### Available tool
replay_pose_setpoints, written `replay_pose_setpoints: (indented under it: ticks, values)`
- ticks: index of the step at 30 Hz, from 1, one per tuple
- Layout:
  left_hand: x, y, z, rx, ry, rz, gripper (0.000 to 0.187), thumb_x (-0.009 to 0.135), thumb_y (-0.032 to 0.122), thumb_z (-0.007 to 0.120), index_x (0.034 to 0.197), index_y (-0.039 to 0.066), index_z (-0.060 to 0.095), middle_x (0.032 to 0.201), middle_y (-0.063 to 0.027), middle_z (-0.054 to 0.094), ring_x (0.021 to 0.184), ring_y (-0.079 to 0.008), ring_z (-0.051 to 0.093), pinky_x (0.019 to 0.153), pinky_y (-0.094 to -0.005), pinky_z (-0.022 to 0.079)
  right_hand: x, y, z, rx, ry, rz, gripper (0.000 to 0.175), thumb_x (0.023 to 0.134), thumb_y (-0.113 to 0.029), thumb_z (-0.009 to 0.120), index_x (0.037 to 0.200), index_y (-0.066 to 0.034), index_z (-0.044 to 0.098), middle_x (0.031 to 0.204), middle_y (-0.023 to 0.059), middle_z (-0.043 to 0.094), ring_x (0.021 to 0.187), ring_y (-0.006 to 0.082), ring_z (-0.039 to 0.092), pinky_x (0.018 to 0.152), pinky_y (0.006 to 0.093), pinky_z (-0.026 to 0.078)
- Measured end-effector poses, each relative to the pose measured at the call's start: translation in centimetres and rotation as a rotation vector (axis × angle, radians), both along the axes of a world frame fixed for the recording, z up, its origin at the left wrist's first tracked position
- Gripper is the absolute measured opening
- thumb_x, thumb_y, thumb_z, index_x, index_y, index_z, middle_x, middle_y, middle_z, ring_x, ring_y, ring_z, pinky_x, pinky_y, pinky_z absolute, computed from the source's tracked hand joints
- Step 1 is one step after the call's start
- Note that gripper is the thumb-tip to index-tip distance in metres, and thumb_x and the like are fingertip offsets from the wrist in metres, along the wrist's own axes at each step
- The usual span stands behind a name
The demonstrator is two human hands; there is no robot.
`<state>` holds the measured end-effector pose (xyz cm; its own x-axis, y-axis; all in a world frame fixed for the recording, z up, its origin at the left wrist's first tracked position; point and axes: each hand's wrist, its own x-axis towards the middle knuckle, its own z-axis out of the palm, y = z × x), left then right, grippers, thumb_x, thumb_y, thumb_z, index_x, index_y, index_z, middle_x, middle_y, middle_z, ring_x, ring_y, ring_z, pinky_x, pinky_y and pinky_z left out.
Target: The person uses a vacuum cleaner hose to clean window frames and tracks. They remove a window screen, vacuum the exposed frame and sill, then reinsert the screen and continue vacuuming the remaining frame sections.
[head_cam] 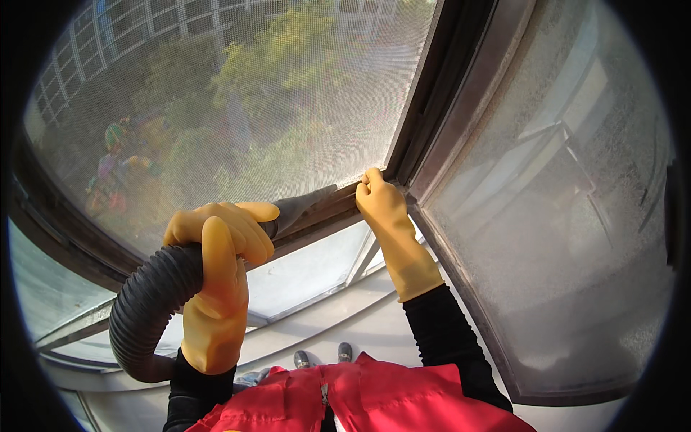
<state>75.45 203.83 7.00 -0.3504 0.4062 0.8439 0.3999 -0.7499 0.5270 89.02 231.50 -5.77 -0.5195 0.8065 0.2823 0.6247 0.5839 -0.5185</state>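
My left hand (227, 237), in a yellow rubber glove, grips the black corrugated vacuum hose (156, 297) where it meets a dark, flat crevice nozzle (305, 205). The nozzle's tip lies along the bottom rail of the window frame (318, 221), at the lower edge of the mesh window screen (280, 119). My right hand (380, 197), gloved the same way, has its fingers closed at the screen's lower right corner. They appear to pinch the screen's edge there; the exact hold is hidden by the fingers.
An open, dusty window sash (556, 243) in a brown frame stands to the right. Below the rail are glass panes (307, 275) and a pale curved ledge (324, 313). Dark shoes (324, 356) show beneath my red vest (345, 394). Trees and a building appear beyond the mesh.
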Motion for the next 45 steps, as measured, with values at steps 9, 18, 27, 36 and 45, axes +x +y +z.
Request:
replay_pose_setpoints:
  ticks: [9,18,27,36,45]
  values:
    - [-0.9,1.0,-0.6,0.034,0.038,0.022,0.019,0.117,0.009,0.051,0.097,0.008,0.052,0.071,-0.0072,0.066,0.061,-0.0204,0.063,0.092,-0.0526,0.063,-0.1,-2.8,-0.5,0.211,0.132,0.169,0.023,0.107,-0.019,0.062,0.123,-0.0210,0.078,0.105,0.0114,0.083,0.098,0.0357,0.078,0.086,0.0486,0.062]
    - [-1.8,0.8,-1.1,0.014,0.108,0.106,0.017,0.117,0.009,0.049,0.100,0.007,0.050,0.070,-0.0079,0.065,0.061,-0.0205,0.063,0.091,-0.0519,0.065,-0.7,1.1,-1.5,0.225,0.202,0.045,0.020,0.105,-0.015,0.062,0.117,-0.0188,0.077,0.106,0.0083,0.082,0.096,0.0319,0.078,0.085,0.0437,0.061]
    - [-1.2,6.5,-1.1,0.012,0.019,-0.011,0.023,0.114,0.006,0.054,0.092,0.005,0.057,0.069,-0.0086,0.070,0.064,-0.0198,0.070,0.087,-0.0484,0.066,4.9,-5.7,-1.4,-0.174,0.599,0.062,0.029,0.112,-0.015,0.068,0.139,-0.0087,0.076,0.120,0.0101,0.081,0.111,0.0188,0.077,0.098,0.0322,0.059]
    - [2.1,13.0,-0.4,0.000,0.214,0.181,0.027,0.107,0.003,0.061,0.080,0.004,0.066,0.076,-0.0045,0.073,0.081,-0.0236,0.081,0.080,-0.0368,0.064,6.1,-10.3,-3.5,-0.245,0.679,0.139,0.025,0.110,-0.009,0.071,0.133,-0.0027,0.076,0.125,0.0144,0.082,0.108,0.0222,0.080,0.095,0.0346,0.062]
    - [2.1,11.1,1.8,0.119,0.187,0.186,0.035,0.107,0.003,0.053,0.074,0.001,0.063,0.072,-0.0047,0.069,0.067,-0.0136,0.068,0.089,-0.0427,0.069,7.7,-11.4,-3.6,-0.217,0.652,0.157,0.023,0.108,-0.009,0.073,0.129,-0.0027,0.078,0.114,0.0153,0.083,0.103,0.0238,0.081,0.091,0.0349,0.061]
